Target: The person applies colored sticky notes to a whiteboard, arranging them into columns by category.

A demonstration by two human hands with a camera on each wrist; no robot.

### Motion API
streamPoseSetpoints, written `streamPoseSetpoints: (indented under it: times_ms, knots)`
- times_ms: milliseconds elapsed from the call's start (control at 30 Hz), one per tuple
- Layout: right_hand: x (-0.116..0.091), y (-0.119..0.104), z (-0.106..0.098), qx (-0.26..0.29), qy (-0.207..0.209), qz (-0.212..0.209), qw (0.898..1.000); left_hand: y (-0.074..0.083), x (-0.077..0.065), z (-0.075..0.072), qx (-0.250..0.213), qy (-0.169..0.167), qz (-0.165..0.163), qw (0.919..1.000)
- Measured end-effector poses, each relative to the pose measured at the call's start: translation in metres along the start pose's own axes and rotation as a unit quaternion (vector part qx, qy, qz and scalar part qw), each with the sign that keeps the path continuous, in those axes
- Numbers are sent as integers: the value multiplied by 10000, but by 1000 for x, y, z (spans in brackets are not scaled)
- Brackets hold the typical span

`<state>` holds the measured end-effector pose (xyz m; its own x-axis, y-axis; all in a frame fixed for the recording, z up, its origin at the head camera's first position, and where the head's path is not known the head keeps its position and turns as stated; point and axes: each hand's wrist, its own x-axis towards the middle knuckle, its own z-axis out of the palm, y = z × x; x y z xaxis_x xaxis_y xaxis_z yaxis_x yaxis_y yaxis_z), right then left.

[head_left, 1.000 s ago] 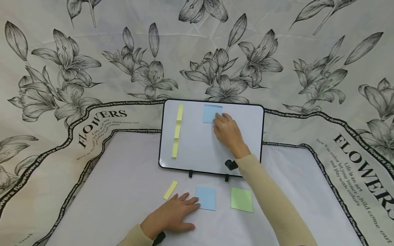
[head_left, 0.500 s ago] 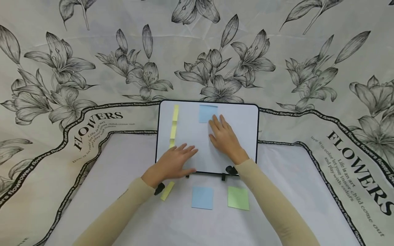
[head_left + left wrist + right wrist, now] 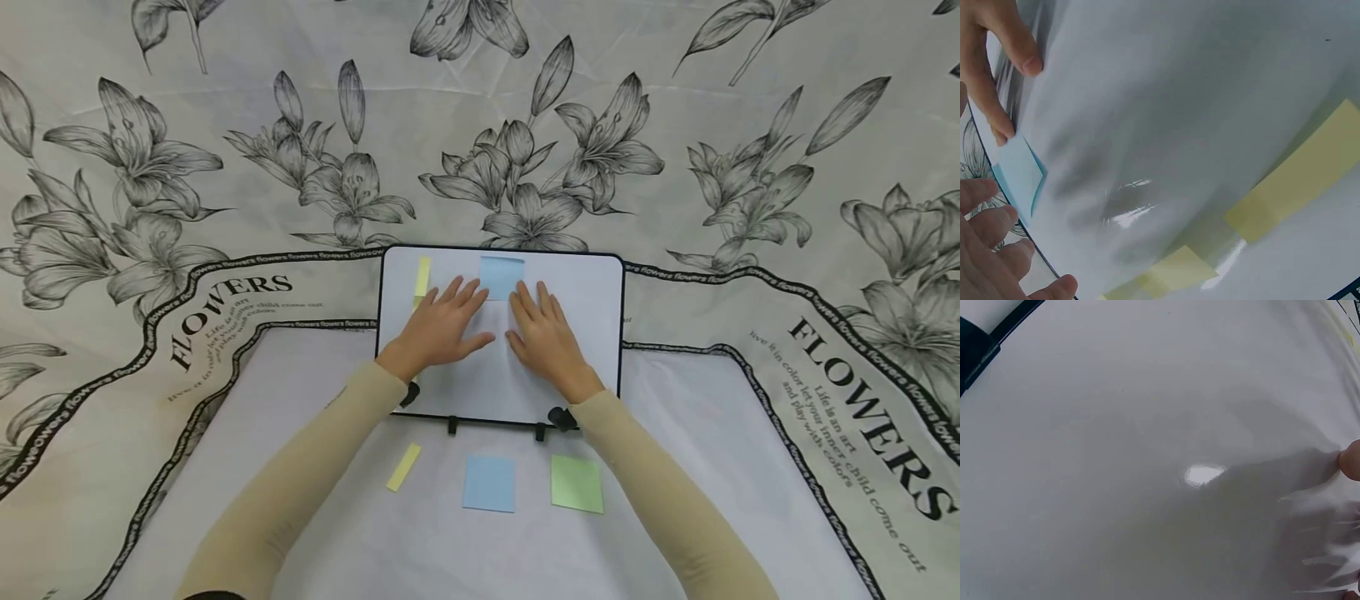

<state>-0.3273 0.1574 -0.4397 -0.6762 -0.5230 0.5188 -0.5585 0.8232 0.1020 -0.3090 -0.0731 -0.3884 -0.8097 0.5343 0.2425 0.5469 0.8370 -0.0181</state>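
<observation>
A whiteboard (image 3: 480, 396) with a black frame leans upright on the table. Near its top edge sticks a light blue sticky note (image 3: 502, 273), its lower edge lifting off the surface in the left wrist view. My right hand (image 3: 551, 342), fingers extended, has its fingertips at the note's lower right corner. From the other side my left hand (image 3: 441, 327) spreads its fingers, the tips overlapping the lower left corner in the head view. Yellow sticky strips (image 3: 1300, 175) run down the board's left side, partly hidden behind my left hand.
On the white tablecloth (image 3: 337, 533) lie a loose yellow strip (image 3: 403, 467), a blue sticky note (image 3: 489, 483) and a green one (image 3: 577, 484). Small black feet (image 3: 452, 426) hold the board's lower edge. Behind it hangs a flower-printed cloth (image 3: 300, 125).
My left hand has lifted from the table beside the lower blue note and moved up to the board's blue note. My right hand's fingers have straightened at that note's lower right corner.
</observation>
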Motion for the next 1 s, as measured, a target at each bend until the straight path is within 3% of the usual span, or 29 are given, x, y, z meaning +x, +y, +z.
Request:
streamPoseSetpoints:
  times_ms: [200,433,633,1000]
  knots:
    - [-5,0,1,16,-145,-64,9999,-3,29,0,-90,-259,-212,9994]
    - [-11,2,2,-27,-52,-109,9999,-1,49,1,-249,-494,-292,9980]
    - [-15,0,1,4,-400,39,9992,1,54,6,-494,-590,-551,9955]
    - [-14,-3,-3,260,-1067,339,9934,0,56,11,-500,-176,-845,9950]
